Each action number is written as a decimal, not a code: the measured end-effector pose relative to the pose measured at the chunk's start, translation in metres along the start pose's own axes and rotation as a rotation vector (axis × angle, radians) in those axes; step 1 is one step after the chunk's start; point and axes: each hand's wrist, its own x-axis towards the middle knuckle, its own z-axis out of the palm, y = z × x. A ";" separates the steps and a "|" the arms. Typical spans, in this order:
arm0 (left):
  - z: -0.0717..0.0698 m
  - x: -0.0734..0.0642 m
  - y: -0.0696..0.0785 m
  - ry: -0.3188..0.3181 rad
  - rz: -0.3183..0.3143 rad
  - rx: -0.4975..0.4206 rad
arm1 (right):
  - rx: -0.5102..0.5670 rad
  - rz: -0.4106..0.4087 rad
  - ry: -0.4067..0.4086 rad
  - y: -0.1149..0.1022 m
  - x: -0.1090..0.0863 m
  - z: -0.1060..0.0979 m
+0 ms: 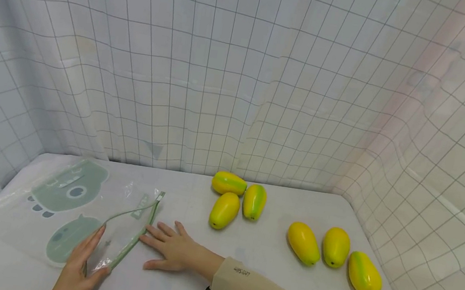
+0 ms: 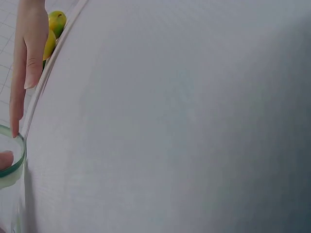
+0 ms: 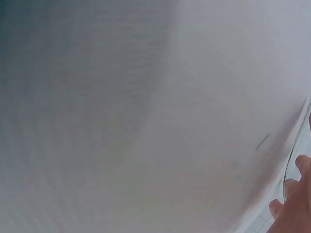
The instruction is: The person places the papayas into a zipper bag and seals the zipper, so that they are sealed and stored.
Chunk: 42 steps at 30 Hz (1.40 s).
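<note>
A clear zip bag (image 1: 69, 241) with green animal prints lies flat on the left of the table, its green-edged mouth parted towards the right. My left hand (image 1: 79, 267) is at that mouth, fingers extended along the upper edge and thumb apart at the lower edge. My right hand (image 1: 174, 249) lies palm down with fingers spread, its fingertips touching the bag's lower green edge. In the left wrist view, the right hand (image 2: 29, 48) reaches down to the curved bag rim (image 2: 22, 158). The right wrist view catches only part of a hand (image 3: 294, 204) beside the edge.
Three yellow-green papayas (image 1: 224, 211) sit together at the back middle of the white table (image 1: 266, 280). Three more papayas (image 1: 336, 247) lie in a row on the right. A white gridded curtain (image 1: 231, 90) surrounds the table at the back and sides.
</note>
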 end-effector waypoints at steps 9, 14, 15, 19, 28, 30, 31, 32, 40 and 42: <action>0.001 0.001 -0.001 0.008 0.048 -0.003 | 0.148 -0.100 0.208 0.000 -0.008 -0.010; 0.001 0.002 -0.001 0.009 0.060 -0.004 | 0.266 -0.109 0.365 0.006 -0.018 -0.012; 0.001 0.002 -0.001 0.010 0.065 -0.005 | 0.292 -0.101 0.388 0.008 -0.021 -0.012; 0.001 0.002 -0.003 0.009 0.072 0.003 | 0.415 -0.039 0.468 0.016 -0.035 -0.013; 0.001 0.000 -0.001 0.014 0.051 0.011 | 0.735 0.105 0.674 0.038 -0.070 -0.012; 0.001 0.000 0.000 0.007 0.049 0.020 | 0.782 0.142 0.725 0.044 -0.078 -0.011; 0.001 0.000 0.000 0.006 0.047 0.022 | 0.798 0.161 0.752 0.047 -0.082 -0.011; 0.001 0.000 0.000 0.005 0.045 0.022 | 0.808 0.179 0.779 0.050 -0.087 -0.010; 0.000 0.000 0.000 0.007 0.046 0.002 | 0.810 0.305 0.981 0.074 -0.130 -0.006; 0.000 0.000 0.000 0.004 0.048 0.009 | 0.806 0.350 1.003 0.079 -0.141 -0.004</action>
